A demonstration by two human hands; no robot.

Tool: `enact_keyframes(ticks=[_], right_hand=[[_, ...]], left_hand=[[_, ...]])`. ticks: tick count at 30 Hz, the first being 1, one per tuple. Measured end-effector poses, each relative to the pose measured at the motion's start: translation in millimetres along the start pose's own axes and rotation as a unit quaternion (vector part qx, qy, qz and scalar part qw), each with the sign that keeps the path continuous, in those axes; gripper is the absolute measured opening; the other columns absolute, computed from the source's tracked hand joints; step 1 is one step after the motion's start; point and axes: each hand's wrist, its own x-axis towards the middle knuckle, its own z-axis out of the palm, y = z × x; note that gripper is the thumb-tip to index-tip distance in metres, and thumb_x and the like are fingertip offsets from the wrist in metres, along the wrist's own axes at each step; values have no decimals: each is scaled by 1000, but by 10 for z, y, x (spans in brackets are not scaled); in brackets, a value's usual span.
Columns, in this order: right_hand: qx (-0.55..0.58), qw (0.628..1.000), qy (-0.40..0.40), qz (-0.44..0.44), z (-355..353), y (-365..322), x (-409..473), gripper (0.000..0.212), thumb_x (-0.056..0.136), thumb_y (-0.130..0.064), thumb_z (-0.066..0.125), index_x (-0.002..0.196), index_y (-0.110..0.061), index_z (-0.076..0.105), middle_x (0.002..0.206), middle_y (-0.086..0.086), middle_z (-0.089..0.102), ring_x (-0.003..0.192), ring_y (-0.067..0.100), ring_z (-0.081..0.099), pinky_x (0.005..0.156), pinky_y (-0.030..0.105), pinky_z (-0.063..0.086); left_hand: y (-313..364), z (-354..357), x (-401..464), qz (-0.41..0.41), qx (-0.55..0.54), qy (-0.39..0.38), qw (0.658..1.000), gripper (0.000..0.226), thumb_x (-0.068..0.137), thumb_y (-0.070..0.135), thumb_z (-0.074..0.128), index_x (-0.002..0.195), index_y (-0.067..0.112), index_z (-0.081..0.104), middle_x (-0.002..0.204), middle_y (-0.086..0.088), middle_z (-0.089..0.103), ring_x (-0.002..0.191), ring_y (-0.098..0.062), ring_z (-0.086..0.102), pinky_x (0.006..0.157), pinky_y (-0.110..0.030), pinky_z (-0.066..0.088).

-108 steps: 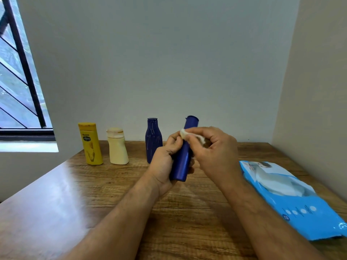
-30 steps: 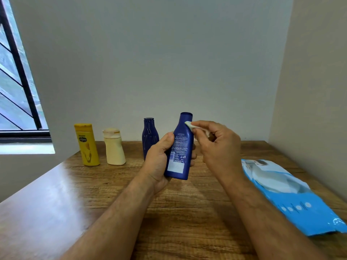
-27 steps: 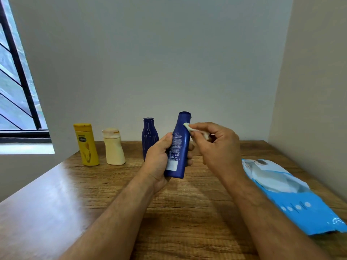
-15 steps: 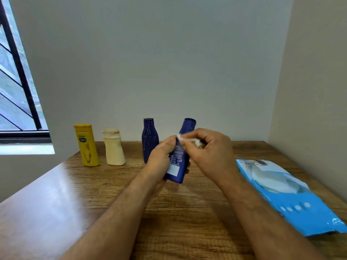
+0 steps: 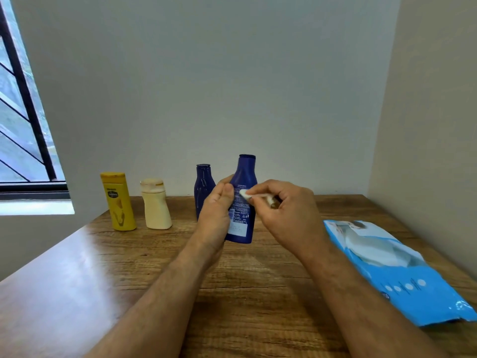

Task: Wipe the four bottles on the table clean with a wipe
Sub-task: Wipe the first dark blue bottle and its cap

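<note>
My left hand (image 5: 215, 215) grips a dark blue bottle (image 5: 244, 177) upright above the table, its back label facing me. My right hand (image 5: 286, 213) pinches a small folded white wipe (image 5: 244, 194) and presses it against the label side of that bottle. A second dark blue bottle (image 5: 202, 187) stands just behind my left hand. Further left stand a cream bottle (image 5: 156, 205) and a yellow bottle (image 5: 118, 202), both upright near the wall.
A blue pack of wipes (image 5: 402, 272) lies flat at the right of the wooden table (image 5: 77, 293). Walls close the table at the back and right. A barred window (image 5: 23, 125) is at the left.
The held bottle has been turned upright with its label toward me. My right hand has slid the wipe from the neck down onto the label area.
</note>
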Motion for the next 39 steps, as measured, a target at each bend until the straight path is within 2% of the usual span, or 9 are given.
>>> enact_keyframes(ticks=[7, 11, 16, 19, 25, 27, 30, 34, 39], right_hand=[[52, 991, 124, 7, -63, -5, 57, 10, 92, -24, 68, 101, -25, 73, 84, -16, 67, 68, -7, 59, 56, 5, 43], [117, 993, 5, 19, -98, -62, 9, 6, 88, -14, 73, 90, -19, 75, 76, -12, 68, 54, -2, 59, 44, 9, 40], [92, 980, -172, 25, -92, -115, -63, 8, 84, -6, 75, 87, -14, 77, 75, -12, 67, 55, -5, 59, 47, 7, 42], [96, 988, -110, 40, -60, -126, -51, 4, 86, -16, 74, 88, -19, 76, 72, -10, 67, 52, -2, 58, 45, 8, 41], [76, 990, 92, 71, -65, -20, 48, 6, 93, -26, 68, 96, -28, 72, 77, -12, 68, 55, 2, 61, 48, 13, 45], [102, 990, 64, 77, -86, -19, 47, 5, 92, -24, 70, 93, -27, 73, 75, -11, 68, 53, 1, 59, 46, 13, 44], [159, 981, -77, 78, -107, -122, -13, 4, 88, -17, 74, 86, -20, 75, 62, -13, 67, 44, 0, 57, 41, 11, 40], [143, 972, -176, 62, -70, -184, -77, 5, 85, -12, 76, 84, -16, 76, 63, -15, 67, 43, 2, 55, 42, 10, 40], [131, 988, -53, 63, -24, -164, -49, 4, 89, -20, 71, 93, -22, 73, 85, -10, 69, 62, -3, 64, 47, 8, 44]], left_hand=[[17, 42, -85, -36, -24, -67, 997, 31, 108, 24, 35, 119, 23, 64, 82, -4, 73, 64, -15, 66, 57, -30, 54], [16, -10, -51, -58, -77, -36, 995, 32, 107, 27, 37, 120, 17, 64, 78, -6, 69, 59, -16, 61, 51, -30, 52], [-6, -48, 1, -86, -100, 7, 991, 36, 104, 39, 44, 120, 12, 63, 85, -5, 69, 68, -16, 67, 58, -32, 55], [-16, -19, -34, -129, -53, -25, 990, 57, 98, 58, 46, 124, 9, 59, 83, -6, 66, 61, -14, 59, 51, -29, 49], [-6, 28, -93, -169, -104, -122, 973, 64, 92, 60, 50, 127, 6, 59, 85, -8, 63, 57, -16, 52, 43, -25, 43], [-1, 31, -107, -165, -149, -122, 967, 57, 92, 53, 53, 123, 5, 62, 88, -10, 63, 59, -17, 50, 43, -25, 41], [39, -5, -86, -142, -221, -85, 961, 52, 91, 45, 57, 122, 2, 61, 86, -11, 62, 62, -17, 51, 43, -25, 41], [98, -79, -16, -123, -289, -24, 949, 57, 83, 37, 64, 128, 2, 57, 87, -11, 67, 72, -21, 62, 65, -32, 53], [66, -45, -49, -129, -246, -41, 960, 38, 93, 35, 56, 114, 7, 71, 109, -15, 72, 94, -26, 65, 97, -43, 46]])
